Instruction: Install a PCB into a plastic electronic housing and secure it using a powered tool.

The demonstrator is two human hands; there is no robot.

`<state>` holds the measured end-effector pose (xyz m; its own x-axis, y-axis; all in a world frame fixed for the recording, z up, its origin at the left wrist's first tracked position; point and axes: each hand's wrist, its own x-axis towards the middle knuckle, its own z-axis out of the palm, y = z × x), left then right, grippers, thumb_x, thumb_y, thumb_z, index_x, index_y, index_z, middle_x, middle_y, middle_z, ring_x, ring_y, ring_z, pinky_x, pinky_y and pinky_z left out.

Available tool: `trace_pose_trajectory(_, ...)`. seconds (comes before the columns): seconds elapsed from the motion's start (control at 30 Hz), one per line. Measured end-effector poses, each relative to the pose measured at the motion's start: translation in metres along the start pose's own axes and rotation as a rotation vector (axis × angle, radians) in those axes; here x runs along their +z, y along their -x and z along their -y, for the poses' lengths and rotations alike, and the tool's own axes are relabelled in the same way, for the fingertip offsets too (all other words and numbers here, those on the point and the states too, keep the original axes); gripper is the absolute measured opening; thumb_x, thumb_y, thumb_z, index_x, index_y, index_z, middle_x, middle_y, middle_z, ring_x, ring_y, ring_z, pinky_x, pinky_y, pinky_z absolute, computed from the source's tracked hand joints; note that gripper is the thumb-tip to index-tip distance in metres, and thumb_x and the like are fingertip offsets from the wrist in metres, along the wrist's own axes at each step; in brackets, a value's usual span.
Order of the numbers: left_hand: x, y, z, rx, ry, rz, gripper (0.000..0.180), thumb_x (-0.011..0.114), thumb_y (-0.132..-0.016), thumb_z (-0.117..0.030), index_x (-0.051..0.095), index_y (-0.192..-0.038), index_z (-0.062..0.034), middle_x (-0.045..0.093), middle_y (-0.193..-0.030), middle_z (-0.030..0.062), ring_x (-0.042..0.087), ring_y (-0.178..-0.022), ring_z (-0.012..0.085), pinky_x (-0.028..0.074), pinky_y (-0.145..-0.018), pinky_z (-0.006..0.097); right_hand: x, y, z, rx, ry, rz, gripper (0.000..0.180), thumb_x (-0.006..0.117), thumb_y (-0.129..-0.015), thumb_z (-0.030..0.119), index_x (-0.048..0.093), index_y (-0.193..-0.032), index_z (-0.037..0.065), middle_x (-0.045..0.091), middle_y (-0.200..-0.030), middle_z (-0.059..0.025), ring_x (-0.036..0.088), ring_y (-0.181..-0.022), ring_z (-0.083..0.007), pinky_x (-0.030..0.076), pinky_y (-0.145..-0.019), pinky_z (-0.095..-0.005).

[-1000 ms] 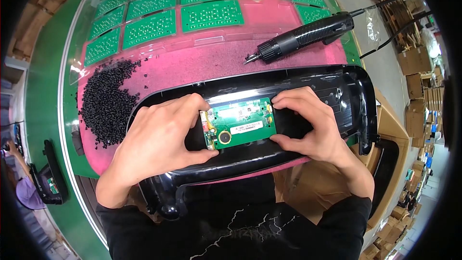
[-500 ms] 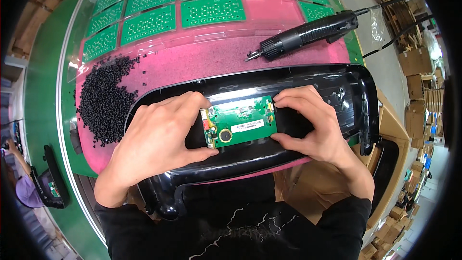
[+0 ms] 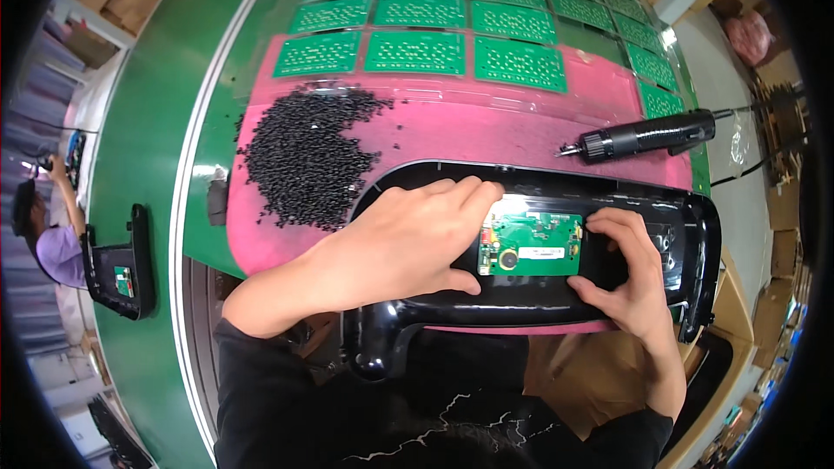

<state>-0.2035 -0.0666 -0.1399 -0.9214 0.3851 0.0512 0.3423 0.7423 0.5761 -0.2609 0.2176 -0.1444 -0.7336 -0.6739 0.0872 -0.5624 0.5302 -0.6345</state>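
A green circuit board (image 3: 547, 233) with a white label strip and a round component is over the inside of a glossy black plastic housing (image 3: 521, 302), which lies hollow side up before me. My left hand (image 3: 426, 234) has its fingers and thumb at the board's left corners. Curled about the opposite edge, my right hand (image 3: 632, 265) has its fingertips near the upper right corner and its thumb at the lower right one. Whether the board rests on the housing floor, I cannot tell.
A pile of small black screws (image 3: 304, 156) lies on the pink mat (image 3: 469, 126). An electric screwdriver (image 3: 647, 137) with a cable rests at the right. Clear trays of green boards (image 3: 415, 52) stand behind. At far left are another housing (image 3: 130, 247) and a person (image 3: 56, 243).
The view has swung left, so everything appears farther right and lower. Both hands remain at the board's ends, and the board looks smaller against the housing, seemingly lower in it.
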Motion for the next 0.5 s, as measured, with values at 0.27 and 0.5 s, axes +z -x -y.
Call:
trace_pose_trajectory(0.27,-0.044,-0.001,0.051,-0.192,-0.156,-0.58,0.013,0.065,-0.084,-0.005,0.065,-0.093,0.0038,0.067,-0.082,0.016,0.067,-0.076,0.0266,0.051,-0.069,0.034,-0.058,-0.018,-0.024,0.212,0.198,-0.471,0.051,0.062,-0.09,0.012,0.045,-0.138,0.009,0.059,-0.114,-0.0092,0.054,-0.101,-0.0195,0.041,-0.09,-0.0323)
trace_pose_trajectory(0.5,-0.049,0.019,0.103,-0.486,-0.394,-0.379,0.026,0.072,-0.074,-0.001,0.064,-0.097,0.0026,0.066,-0.093,0.0194,0.063,-0.092,0.0353,0.05,-0.079,0.041,-0.088,-0.063,-0.077,0.495,-0.25,-0.343,0.043,0.064,-0.092,0.015,0.049,-0.132,0.016,0.057,-0.115,-0.0094,0.055,-0.101,-0.0139,0.047,-0.082,-0.0269)
